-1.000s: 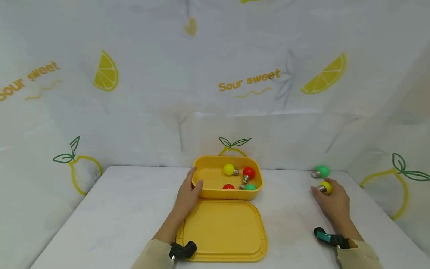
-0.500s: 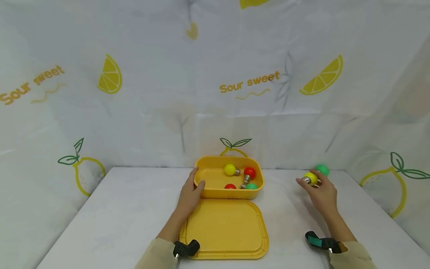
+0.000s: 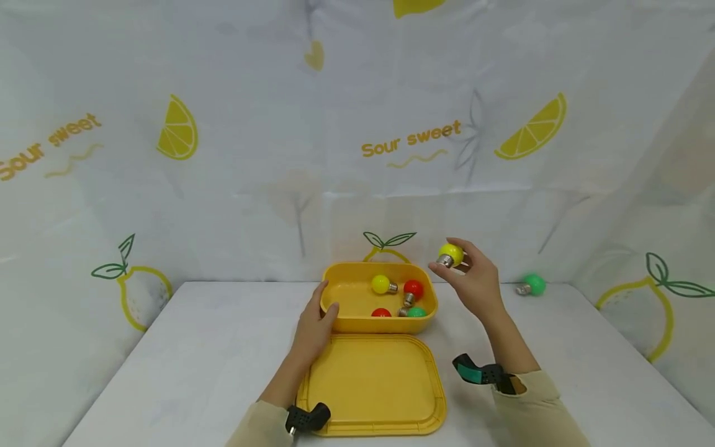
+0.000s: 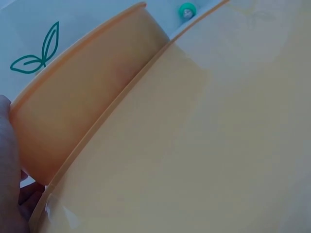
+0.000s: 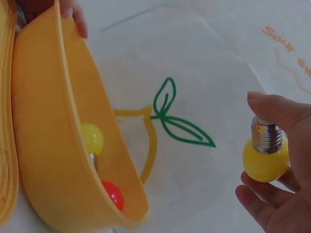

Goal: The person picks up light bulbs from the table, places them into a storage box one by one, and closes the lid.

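Observation:
Above the right end of a yellow plastic box, my right hand pinches a yellow light bulb between thumb and fingers. In the right wrist view the thumb presses the metal screw base, and fingers support the globe. My left hand grips the box at its left end, fingers at the rim. Inside the box lie a yellow bulb, a red bulb, a second red bulb and a green bulb; the front wall partly hides the last two.
A yellow lid lies flat on the white table in front of the box. One green bulb lies at the back right of the table. Behind stands a white lemon-printed sheet.
My right hand has lifted the yellow bulb off the table's right side and carried it left and up toward the box. My left hand stays on the box.

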Motion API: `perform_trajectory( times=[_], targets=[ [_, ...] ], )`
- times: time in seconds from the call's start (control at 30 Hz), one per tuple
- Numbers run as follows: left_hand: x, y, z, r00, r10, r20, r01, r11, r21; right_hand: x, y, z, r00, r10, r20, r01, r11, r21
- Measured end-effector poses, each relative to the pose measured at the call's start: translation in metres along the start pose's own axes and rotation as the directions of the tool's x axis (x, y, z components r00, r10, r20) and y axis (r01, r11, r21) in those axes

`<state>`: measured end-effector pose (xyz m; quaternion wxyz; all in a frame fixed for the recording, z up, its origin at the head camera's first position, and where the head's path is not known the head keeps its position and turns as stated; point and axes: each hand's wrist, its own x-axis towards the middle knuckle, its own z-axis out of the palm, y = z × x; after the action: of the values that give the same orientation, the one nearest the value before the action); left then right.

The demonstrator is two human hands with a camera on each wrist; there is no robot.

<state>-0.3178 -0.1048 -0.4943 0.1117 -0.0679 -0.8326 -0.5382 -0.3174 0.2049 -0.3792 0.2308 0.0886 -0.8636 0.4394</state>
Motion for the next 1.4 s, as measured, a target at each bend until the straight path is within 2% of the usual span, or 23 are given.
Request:
perform_trajectory(
  times=[0.1,0.23,0.4,0.57,0.73,0.87,1.07,1.4],
  targets=[
    [0.000,-0.001,0.001,1.000,0.004,0.004,-0.004,1.000,-0.004,0.002,-0.008,0.015,1.000,-0.021,0.009,0.021,0.999,0.025],
    [0.001,-0.001,0.003,1.000,0.012,0.018,-0.012,1.000,0.001,0.002,-0.008,0.033,0.998,-0.064,0.001,0.064,0.997,0.049],
    [0.002,0.000,-0.001,1.000,0.009,-0.014,-0.009,1.000,0.016,0.003,-0.002,0.058,0.988,-0.150,0.037,0.148,0.987,0.061],
    [0.004,0.000,-0.004,1.000,0.009,-0.009,-0.009,1.000,0.013,-0.001,0.007,0.079,0.986,-0.140,0.087,0.136,0.990,0.043],
    [0.002,-0.001,-0.003,1.000,0.006,-0.003,-0.006,1.000,0.012,-0.006,0.018,0.096,0.988,-0.123,0.092,0.128,0.990,-0.053],
    [0.001,0.000,-0.002,1.000,0.005,-0.006,-0.005,1.000,0.014,-0.008,0.020,0.101,0.989,-0.118,0.092,0.129,0.983,-0.132],
    [0.000,0.001,-0.002,1.000,0.007,-0.005,-0.007,1.000,0.014,-0.010,0.016,0.099,0.985,-0.093,0.143,0.123,0.969,-0.216],
    [0.001,0.001,-0.001,1.000,0.007,-0.016,-0.006,1.000,0.017,-0.010,0.013,0.098,0.977,-0.019,0.210,0.082,0.952,-0.294]
  ],
)
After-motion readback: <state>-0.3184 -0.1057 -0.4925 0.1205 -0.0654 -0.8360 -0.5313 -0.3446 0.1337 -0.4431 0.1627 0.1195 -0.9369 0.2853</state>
